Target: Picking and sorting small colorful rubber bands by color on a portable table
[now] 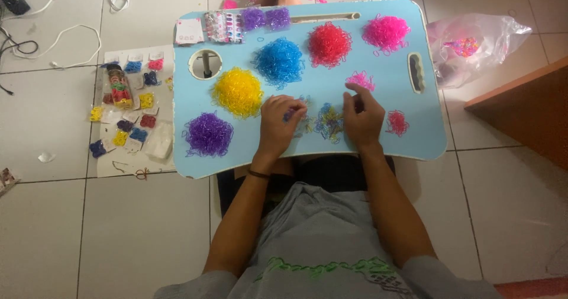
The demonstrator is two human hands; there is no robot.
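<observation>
A light blue lap table (pixel 426 127) sits over my knees. On it lie heaps of small elastic bands: yellow (pixel 238 91), purple (pixel 208 134), blue (pixel 278 61), red (pixel 329 44) and pink (pixel 386 32). A small mixed-colour pile (pixel 328 121) lies between my hands. My left hand (pixel 279 124) rests beside that pile with fingertips pinched on a few bands. My right hand (pixel 361 116) rests on the table to the right of the pile, fingers curled, just below a small pink clump (pixel 361 79). A small red clump (pixel 397 122) lies to its right.
Small packets of coloured bands (pixel 127 112) lie on a sheet on the tiled floor to the left. White cables (pixel 71 44) run at upper left. A clear plastic bag (pixel 473 44) lies at right, next to a wooden furniture edge (pixel 526 106). The table has a round hole (pixel 206 63).
</observation>
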